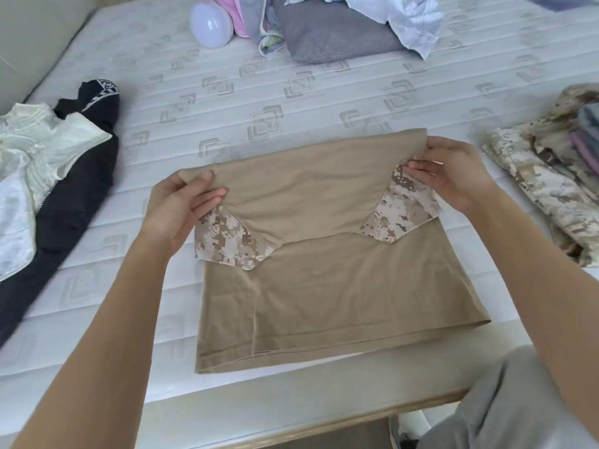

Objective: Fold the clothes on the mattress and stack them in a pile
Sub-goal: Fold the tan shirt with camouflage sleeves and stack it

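- So, biggest thing first: the white quilted mattress (227,102) fills pretty much the whole view.
- Tan shirt (324,280) with camo sleeve patches lies flat in the middle, near the front edge, its top part doubled over toward the hem.
- Dark garment (71,196) stretches along the left side, with a pale lacy top (35,147) lying on it.
- Camo clothes pile (551,189) sits at the right edge, well apart from the shirt.
- Grey pillow (330,34) and crumpled light fabrics are at the far end, next to a white bulb-like thing (210,24).
- Left hand (178,209) pinches the left end of the shirt's fold, thumb on top, fingers curled underneath.
- Right hand (453,173) grips the right end of the same fold, fingertips on the camo patch.
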